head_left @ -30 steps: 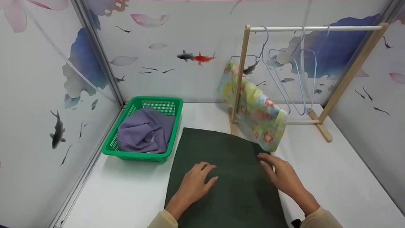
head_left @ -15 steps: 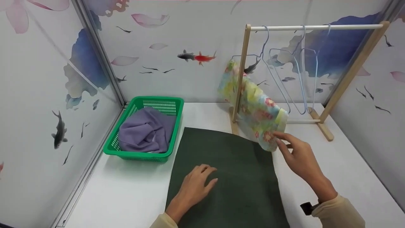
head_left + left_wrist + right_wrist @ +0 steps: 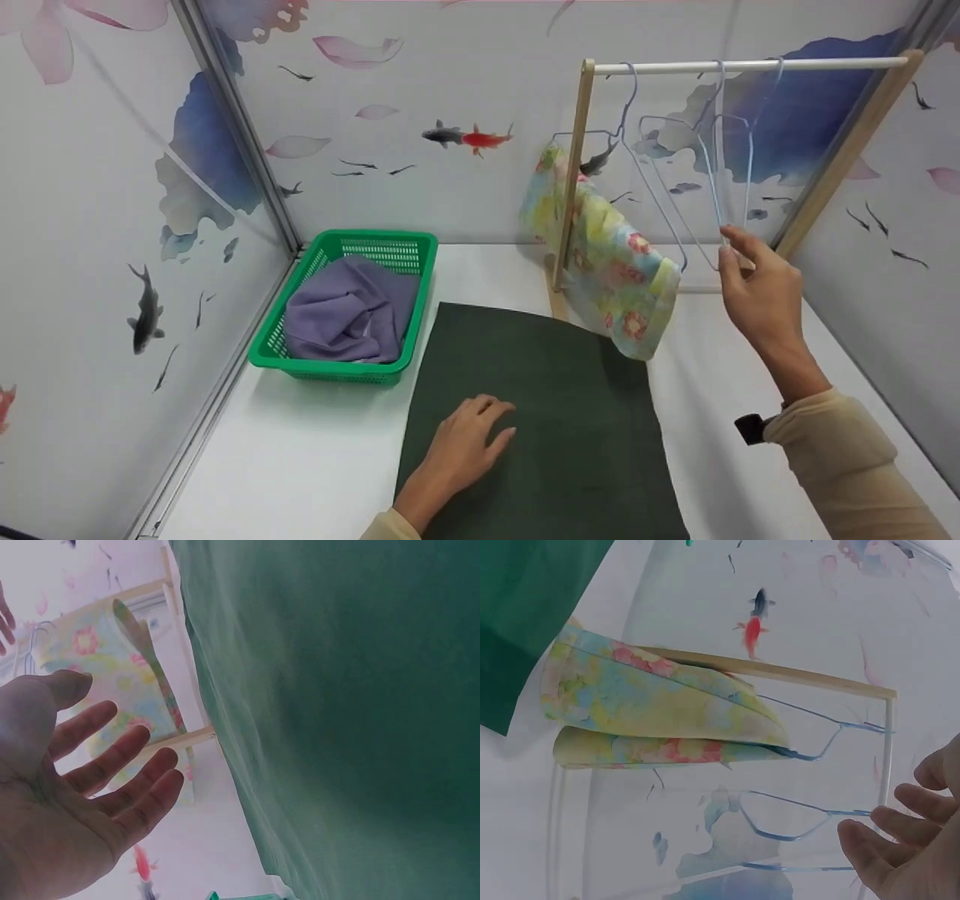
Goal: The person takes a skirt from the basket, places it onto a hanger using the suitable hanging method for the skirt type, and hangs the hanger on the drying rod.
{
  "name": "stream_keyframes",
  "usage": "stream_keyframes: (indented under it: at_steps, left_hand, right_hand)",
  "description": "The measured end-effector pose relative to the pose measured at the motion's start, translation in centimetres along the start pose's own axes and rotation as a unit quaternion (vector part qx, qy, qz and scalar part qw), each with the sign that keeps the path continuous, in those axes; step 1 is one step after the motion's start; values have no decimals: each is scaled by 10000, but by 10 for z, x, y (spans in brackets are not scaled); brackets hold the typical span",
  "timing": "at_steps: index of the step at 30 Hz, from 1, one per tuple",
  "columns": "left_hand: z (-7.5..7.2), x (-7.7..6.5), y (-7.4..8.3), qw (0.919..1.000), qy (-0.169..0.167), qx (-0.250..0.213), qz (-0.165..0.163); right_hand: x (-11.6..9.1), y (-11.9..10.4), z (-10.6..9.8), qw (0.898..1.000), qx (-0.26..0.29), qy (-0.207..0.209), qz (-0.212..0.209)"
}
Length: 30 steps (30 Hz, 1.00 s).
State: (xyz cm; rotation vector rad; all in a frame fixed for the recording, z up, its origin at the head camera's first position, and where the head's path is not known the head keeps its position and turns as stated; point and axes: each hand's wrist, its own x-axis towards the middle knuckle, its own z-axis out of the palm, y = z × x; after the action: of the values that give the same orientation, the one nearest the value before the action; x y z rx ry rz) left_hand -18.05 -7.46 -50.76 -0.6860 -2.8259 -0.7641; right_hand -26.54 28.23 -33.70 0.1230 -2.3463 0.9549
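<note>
My left hand [image 3: 465, 442], fingers loosely bent, hovers over a dark green cloth [image 3: 555, 405] spread on the white table; the left wrist view shows its palm holding nothing. Out at the right, my right hand [image 3: 765, 300] is raised in front of the clothes rack [image 3: 750, 67], thumb and fingers apart. In the head view its fingertips overlap the lower end of a bare light-blue wire hanger [image 3: 780, 838]. The right wrist view shows those fingers relaxed beside the hangers, gripping none. A floral yellow cloth [image 3: 622, 270] drapes over the leftmost hanger.
At the back left stands a green plastic basket [image 3: 326, 367] with a crumpled purple cloth [image 3: 345, 307] inside. The rack's left upright [image 3: 574, 172] rises behind the green cloth's far edge. Printed walls enclose the table on three sides.
My right hand has risen from the green cloth's right edge, past the floral cloth, to the bare hangers. The left hand has stayed nearly in place.
</note>
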Motion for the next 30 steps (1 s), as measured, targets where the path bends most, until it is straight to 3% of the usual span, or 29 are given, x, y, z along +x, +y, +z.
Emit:
stream_keyframes:
  at_steps: [8,12,19,26,30]
  left_hand:
    - [2,-3,-3,9992,-304,-176,-167]
    - [2,-3,-5,9991,-329,-178,-176]
    - [4,-5,-9,9991,-319,-218,-156]
    - [5,-6,-12,9997,-186,-73,-129]
    - [3,-5,-14,9996,-223,-4,-180]
  right_hand:
    - [25,21,6,9969,-344,-604,363]
    - [31,29,9,9913,-198,-1067,741]
    - [40,37,18,9643,759,-1959,1611]
    - [53,44,26,9462,1118,-2129,2164]
    - [60,48,25,9261,1651,-2342,2454]
